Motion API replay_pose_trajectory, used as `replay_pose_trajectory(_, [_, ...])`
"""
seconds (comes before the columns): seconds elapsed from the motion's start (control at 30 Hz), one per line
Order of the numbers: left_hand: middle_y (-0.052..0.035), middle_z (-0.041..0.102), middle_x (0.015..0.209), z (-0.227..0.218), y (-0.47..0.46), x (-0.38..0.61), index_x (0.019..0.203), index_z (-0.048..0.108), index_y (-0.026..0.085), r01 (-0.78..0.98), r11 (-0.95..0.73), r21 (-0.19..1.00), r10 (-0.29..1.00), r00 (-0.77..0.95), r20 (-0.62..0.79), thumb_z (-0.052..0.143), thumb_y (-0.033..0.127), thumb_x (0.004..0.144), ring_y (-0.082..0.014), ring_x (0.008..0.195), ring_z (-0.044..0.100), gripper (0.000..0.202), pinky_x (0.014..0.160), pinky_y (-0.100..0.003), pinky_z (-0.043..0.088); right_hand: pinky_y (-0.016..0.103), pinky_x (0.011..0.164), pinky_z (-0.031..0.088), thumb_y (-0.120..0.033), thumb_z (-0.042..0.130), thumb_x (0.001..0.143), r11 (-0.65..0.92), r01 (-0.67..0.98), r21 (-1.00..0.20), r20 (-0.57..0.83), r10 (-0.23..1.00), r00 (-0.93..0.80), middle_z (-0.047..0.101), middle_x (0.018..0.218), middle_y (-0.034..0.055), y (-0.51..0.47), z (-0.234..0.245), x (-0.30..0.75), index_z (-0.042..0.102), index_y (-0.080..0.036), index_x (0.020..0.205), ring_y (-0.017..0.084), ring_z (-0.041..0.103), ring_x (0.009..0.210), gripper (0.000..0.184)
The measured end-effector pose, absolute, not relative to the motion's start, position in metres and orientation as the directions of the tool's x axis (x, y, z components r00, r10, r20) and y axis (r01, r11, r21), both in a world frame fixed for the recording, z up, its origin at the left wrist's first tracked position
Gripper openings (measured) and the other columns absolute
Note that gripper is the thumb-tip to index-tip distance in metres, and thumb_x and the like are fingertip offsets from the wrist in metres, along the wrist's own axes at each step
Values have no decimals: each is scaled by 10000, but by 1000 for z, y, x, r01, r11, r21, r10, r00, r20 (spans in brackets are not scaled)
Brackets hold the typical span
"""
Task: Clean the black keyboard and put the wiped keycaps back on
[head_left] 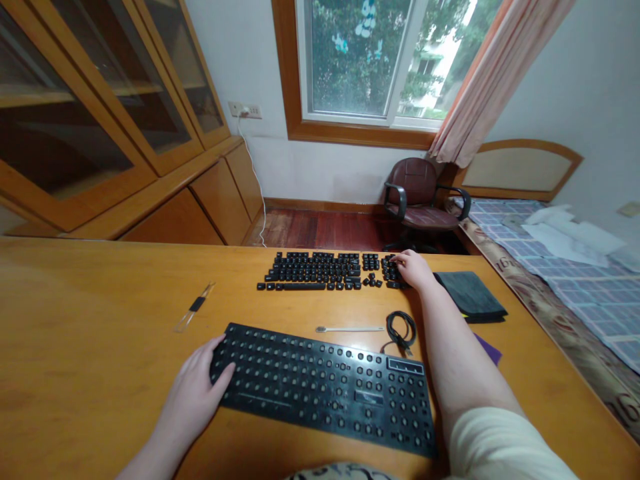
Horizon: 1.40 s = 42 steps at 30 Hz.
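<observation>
A black keyboard base (320,383) with its keycaps off lies slightly turned on the near side of the wooden desk. My left hand (203,377) grips its left end, thumb on top and fingers along the far edge. Loose black keycaps (315,270) are set out in keyboard order along the desk's far edge. At the right end of that layout, my right hand (413,268) has its fingertips drawn together on a number-pad keycap (391,261). A coiled black cable (401,330) sits just behind the base, beside a thin white brush (350,329).
A wire keycap puller (197,304) with a black middle lies at the left. Beyond my right forearm are a dark folded cloth (470,295) and a purple piece (487,348). Past the desk (90,320) stand an office chair (417,193), a bed (565,260) and a glass-doored cabinet (145,140).
</observation>
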<state>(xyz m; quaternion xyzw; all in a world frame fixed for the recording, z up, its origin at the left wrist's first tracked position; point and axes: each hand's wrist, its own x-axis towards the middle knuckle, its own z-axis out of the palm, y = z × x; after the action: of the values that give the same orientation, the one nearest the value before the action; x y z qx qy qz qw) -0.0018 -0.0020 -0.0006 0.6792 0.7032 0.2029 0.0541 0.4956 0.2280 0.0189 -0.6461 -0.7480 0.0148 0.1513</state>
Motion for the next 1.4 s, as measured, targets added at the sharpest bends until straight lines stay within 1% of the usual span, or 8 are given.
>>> replay_pose_trajectory(0.17, [-134,595,1137,1,-2,-1,1185,470,155,934,13,356,979,-84,186,437,481,784,-287,1064,561,517,936,-435,434,306,846,412,-230,464,836,162,962,-219,208,971,-116,614,980,77,227,20,493,700,-228,955,204,554,904,264])
replay_pose_trajectory(0.23, [-135,594,1139,1,-2,0,1189,468,155,936,15,351,979,-85,185,435,483,787,-288,1068,558,519,938,-435,433,360,886,391,-310,461,855,147,969,-199,248,964,-95,588,1074,100,226,20,491,671,-235,1045,244,521,982,293])
replay_pose_trajectory(0.33, [-139,586,1152,-1,-3,-1,1198,461,146,939,17,343,980,-84,181,426,487,794,-289,1083,548,530,949,-435,427,468,937,338,-420,459,857,117,981,-158,294,954,-66,458,1306,104,226,17,488,602,-291,1167,315,416,1138,364])
replay_pose_trajectory(0.43, [-136,584,1158,-1,-3,-1,1205,456,148,942,16,337,980,-81,179,431,479,796,-287,1088,545,527,948,-435,429,525,973,284,-451,443,862,96,984,-148,252,966,-56,370,1400,72,227,11,486,585,-327,1179,336,331,1227,369])
replay_pose_trajectory(0.8, [-139,591,1151,-2,-3,-2,1198,458,137,947,-5,322,978,-63,200,430,467,804,-278,1074,557,515,939,-432,443,504,1011,246,-459,346,898,69,989,-129,163,986,-47,426,1378,78,229,11,484,598,-286,1170,309,318,1263,409])
replay_pose_trajectory(0.97, [-139,591,1156,-2,-3,-2,1192,463,138,949,-5,317,976,-64,209,427,468,806,-281,1075,557,510,934,-435,447,462,1015,258,-440,350,902,79,990,-116,189,980,-56,489,1327,74,229,12,485,648,-259,1090,290,356,1235,396])
replay_pose_trajectory(1.23, [-134,593,1149,-2,-3,-2,1192,464,142,947,-8,321,977,-62,205,429,472,805,-281,1074,556,510,933,-433,448,466,997,288,-427,343,901,98,984,-150,218,974,-64,527,1286,74,231,10,490,667,-242,1055,291,382,1209,403])
replay_pose_trajectory(1.4, [-135,581,1161,-3,-3,-2,1201,455,142,947,3,321,979,-68,193,423,475,809,-278,1084,548,516,946,-430,441,463,994,298,-441,315,905,54,983,-174,245,969,-10,517,1296,71,234,8,495,617,-256,1146,281,390,1201,429])
